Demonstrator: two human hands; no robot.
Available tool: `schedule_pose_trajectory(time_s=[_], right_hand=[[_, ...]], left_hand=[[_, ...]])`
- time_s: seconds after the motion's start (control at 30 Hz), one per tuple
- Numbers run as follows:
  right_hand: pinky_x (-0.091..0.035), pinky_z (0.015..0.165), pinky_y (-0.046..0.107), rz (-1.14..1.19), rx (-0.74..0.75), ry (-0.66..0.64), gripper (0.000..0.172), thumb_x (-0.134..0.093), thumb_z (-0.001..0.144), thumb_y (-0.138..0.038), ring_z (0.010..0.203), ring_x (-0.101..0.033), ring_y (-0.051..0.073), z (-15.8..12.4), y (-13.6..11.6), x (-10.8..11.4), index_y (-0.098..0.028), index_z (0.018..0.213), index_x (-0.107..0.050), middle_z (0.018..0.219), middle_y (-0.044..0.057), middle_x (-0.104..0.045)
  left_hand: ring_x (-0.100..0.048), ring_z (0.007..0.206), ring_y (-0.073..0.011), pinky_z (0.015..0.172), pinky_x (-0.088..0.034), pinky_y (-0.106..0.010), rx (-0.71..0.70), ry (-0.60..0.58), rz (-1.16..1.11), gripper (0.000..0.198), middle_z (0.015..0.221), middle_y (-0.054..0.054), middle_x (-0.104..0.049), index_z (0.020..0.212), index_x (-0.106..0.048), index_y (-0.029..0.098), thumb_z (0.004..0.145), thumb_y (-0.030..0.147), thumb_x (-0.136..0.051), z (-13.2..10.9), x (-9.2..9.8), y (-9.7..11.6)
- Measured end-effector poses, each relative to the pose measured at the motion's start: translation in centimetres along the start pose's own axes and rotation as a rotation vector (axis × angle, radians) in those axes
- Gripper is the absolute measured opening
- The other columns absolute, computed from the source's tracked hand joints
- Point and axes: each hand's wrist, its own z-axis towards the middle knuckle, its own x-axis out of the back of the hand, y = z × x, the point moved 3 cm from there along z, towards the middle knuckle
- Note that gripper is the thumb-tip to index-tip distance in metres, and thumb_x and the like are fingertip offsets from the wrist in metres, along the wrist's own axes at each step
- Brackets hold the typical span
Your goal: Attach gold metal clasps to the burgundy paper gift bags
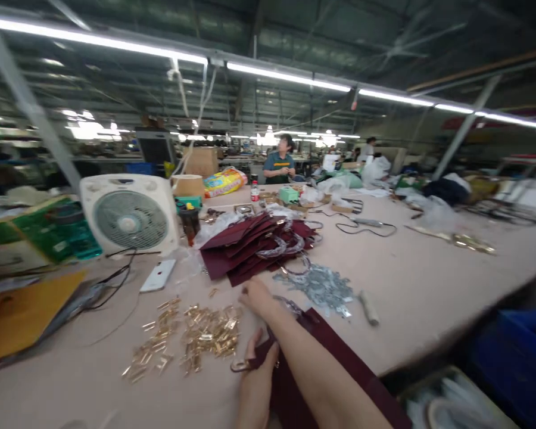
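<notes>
My left hand point(258, 381) grips the edge of a maroon bag piece point(339, 363), thumb on top. A gold metal ring point(240, 366) sticks out beside its fingers. My right arm crosses over that piece, and my right hand point(258, 298) is closed with its fingertips curled under. Whatever it may hold is hidden. Just left of the hands lies a pile of small gold metal fittings point(212, 333), with a looser scatter of gold fittings point(156, 345) farther left. Beyond my right hand is a stack of maroon bag pieces point(236, 244) with plastic-wrapped handles.
Grey metal plates point(319, 286) lie in a heap right of the stack, near a pale cylinder point(368, 308). A white fan point(131, 214) and a phone point(158, 276) are at left. Across the table point(420, 280) is another person point(279, 164). A blue bin point(518, 357) stands at lower right.
</notes>
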Motion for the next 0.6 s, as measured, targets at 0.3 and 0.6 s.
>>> schedule_pose_trajectory(time_s=[0.3,0.6], right_hand=[[-0.056,0.090,0.033,0.434,-0.014,0.248,0.020,-0.062,0.097,-0.034,0.086,-0.069,0.019,-1.4,2.1,5.9,-0.020,0.086,-0.071,0.083,0.003,-0.073],[-0.059,0.100,0.039,0.997,-0.027,0.569,0.041,-0.076,0.083,-0.059,0.100,-0.074,0.022,-13.8,9.8,12.8,-0.024,0.102,-0.070,0.105,0.004,-0.074]], left_hand=[[-0.067,0.122,-0.0306,0.107,-0.052,-0.046,-0.112,-0.104,-0.030,0.068,0.135,-0.011,-0.070,0.136,-0.059,0.026,0.074,0.035,-0.085,1.5,-0.6,-0.5],[-0.046,0.144,-0.0331,0.125,-0.033,-0.056,-0.885,0.190,0.785,0.041,0.149,-0.013,-0.056,0.132,-0.062,0.022,0.092,0.029,-0.062,2.1,1.3,5.6]])
